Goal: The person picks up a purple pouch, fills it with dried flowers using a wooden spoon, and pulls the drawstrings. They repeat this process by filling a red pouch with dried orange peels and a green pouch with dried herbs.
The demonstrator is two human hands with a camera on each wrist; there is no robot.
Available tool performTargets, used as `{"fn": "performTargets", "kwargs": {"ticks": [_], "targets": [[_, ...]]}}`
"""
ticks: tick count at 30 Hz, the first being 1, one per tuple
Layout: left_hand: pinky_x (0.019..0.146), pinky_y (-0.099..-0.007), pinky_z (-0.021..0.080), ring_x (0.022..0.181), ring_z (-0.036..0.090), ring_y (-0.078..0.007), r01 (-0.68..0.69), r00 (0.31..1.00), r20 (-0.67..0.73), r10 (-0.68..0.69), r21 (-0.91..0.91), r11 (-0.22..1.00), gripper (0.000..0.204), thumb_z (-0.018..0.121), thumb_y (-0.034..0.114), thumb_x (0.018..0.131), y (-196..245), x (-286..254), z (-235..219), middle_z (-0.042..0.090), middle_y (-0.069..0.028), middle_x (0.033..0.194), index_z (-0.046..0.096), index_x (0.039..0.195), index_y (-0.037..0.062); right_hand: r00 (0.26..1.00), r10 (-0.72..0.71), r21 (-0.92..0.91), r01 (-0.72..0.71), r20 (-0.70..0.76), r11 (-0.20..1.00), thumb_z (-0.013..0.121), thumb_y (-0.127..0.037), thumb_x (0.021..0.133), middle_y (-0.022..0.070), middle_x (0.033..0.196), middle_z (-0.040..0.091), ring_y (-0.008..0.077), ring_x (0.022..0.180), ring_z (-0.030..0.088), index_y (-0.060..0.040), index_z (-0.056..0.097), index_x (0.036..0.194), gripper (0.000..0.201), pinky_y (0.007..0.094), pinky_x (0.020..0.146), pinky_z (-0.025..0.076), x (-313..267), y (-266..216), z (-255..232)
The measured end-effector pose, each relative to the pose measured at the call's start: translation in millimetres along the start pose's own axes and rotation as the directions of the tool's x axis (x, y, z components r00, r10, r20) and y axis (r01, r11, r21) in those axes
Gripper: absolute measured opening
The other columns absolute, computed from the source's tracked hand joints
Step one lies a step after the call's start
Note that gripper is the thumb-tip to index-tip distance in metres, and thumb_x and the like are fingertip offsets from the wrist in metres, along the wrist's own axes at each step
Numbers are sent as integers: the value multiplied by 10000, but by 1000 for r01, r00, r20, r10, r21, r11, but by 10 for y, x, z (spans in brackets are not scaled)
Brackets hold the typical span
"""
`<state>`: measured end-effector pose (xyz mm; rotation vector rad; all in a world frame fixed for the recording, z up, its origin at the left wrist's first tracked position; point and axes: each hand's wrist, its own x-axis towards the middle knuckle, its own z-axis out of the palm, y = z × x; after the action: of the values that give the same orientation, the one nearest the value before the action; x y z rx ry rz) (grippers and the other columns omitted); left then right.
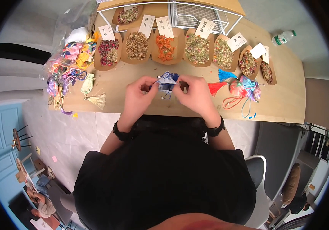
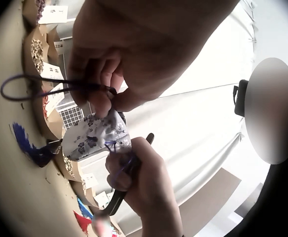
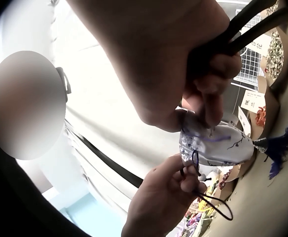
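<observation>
A small white sachet pouch [image 1: 167,79] with a blue floral print is held up between both hands, over the table's near side. My left hand [image 1: 139,96] pinches one side of its gathered mouth, and a dark cord loop [image 2: 40,79] sticks out past those fingers. The other side of the mouth is pinched by my right hand [image 1: 195,96]. Tucked in the right palm is a dark two-armed tool [image 3: 243,34], like tongs. A navy tassel [image 3: 282,148] hangs from the pouch's lower end. The pouch's inside is mostly hidden.
Brown paper trays [image 1: 135,48] of dried herbs with white labels line the table's back. To the left lie a pale green sachet [image 1: 88,83] and a plastic bag [image 1: 63,46] of colourful pouches. Tasselled pouches [image 1: 245,88] lie right; a bottle [image 1: 284,37] lies at the far right.
</observation>
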<state>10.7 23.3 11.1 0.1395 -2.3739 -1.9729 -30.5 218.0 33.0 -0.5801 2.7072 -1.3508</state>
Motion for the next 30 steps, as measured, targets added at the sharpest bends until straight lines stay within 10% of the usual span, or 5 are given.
{"fn": "performTargets", "kwargs": {"ticks": [12,17,19,23,30], "targets": [[546,-195,417,595,505,-17,-34,999,-29,34,15,999,137,661,16,867,13,-185,-49,633,23,708,697,998,-3,990,135,23,-136,26,990,637,-131,856,59,557,584,114,471,489,26,611,735,200,270,488,399,-91,-81,-74],[555,-175,405,623,496,5,0,990,-141,-5,-34,999,119,665,18,889,-70,-248,-310,659,35,766,700,999,-10,961,209,415,-117,-183,902,497,-283,1001,-26,620,580,90,549,476,2,674,824,379,265,540,388,-137,-8,-340],[556,-169,402,624,493,9,100,987,-111,-118,-153,983,110,673,26,895,-61,-266,-422,666,32,778,699,995,-11,899,61,388,125,-434,913,493,-392,1010,10,608,582,115,534,472,24,674,814,493,294,526,386,-22,132,-455],[545,-164,396,619,491,13,82,982,-167,-91,-64,995,101,680,32,899,-106,-310,-415,663,34,776,698,986,-15,847,321,120,-299,-424,947,471,-448,1009,68,580,601,143,554,540,30,662,736,583,325,565,437,71,364,-949],[537,-168,395,613,493,15,96,992,-78,-94,17,995,108,688,38,890,-48,-12,-82,660,37,762,704,980,-20,890,201,21,-210,-409,977,583,-380,976,121,589,620,156,558,586,13,723,873,429,315,595,479,490,740,-964]]}}
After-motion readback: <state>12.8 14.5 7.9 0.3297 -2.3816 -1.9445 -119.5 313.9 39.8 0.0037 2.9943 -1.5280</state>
